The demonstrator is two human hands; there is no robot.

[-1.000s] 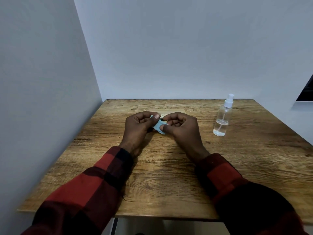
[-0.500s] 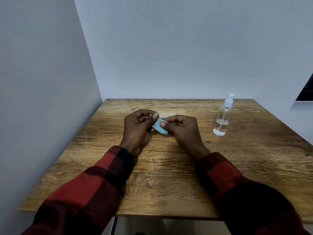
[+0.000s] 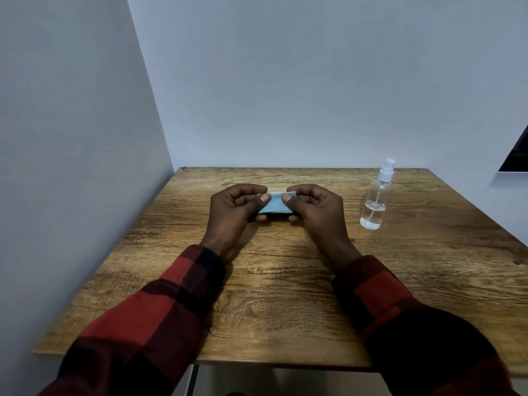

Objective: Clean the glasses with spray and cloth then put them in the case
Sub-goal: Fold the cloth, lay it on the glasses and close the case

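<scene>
With bare wooden table nearest, the left hand and right hand each pinch an end of the folded blue cloth, glasses unseen, so cleaning seems finished or hidden; a tan case lies just beyond the cloth and the spray bottle well right, clear of edges.

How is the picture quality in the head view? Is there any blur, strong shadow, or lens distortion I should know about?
Head view: the light is soft and dim; faint shadows lie on the wooden table beneath both hands; the wide lens bends the walls and enlarges the sleeves near the bottom edge; the blue cloth and the spray bottle look reasonably sharp, with a small glint on the bottle; the print on the tan case is too small to read.
</scene>
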